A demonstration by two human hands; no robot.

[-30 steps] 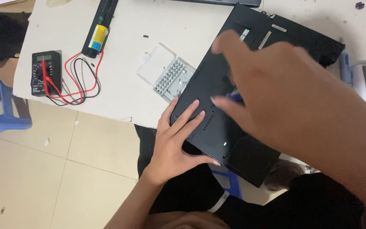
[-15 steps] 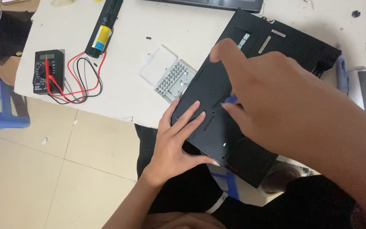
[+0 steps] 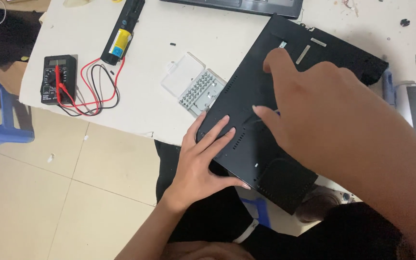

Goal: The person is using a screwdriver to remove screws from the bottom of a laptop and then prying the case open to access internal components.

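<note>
1. Table [image 3: 203,58]: white; its near edge is overhung by an upturned black laptop [image 3: 266,144].
2. Laptop: its near corner is pressed flat by the left hand [image 3: 203,163], fingers spread, nothing grasped.
3. Right hand [image 3: 323,115]: held over the laptop's middle, hiding it; whether anything is pinched cannot be told.
4. Black multimeter [image 3: 58,79]: at the table's left edge, with red and black leads.
5. Clear bit case [image 3: 193,84]: lying open beside the laptop.
6. Black battery pack [image 3: 121,33]: yellow-and-blue label, cut off at the far edge.
</note>
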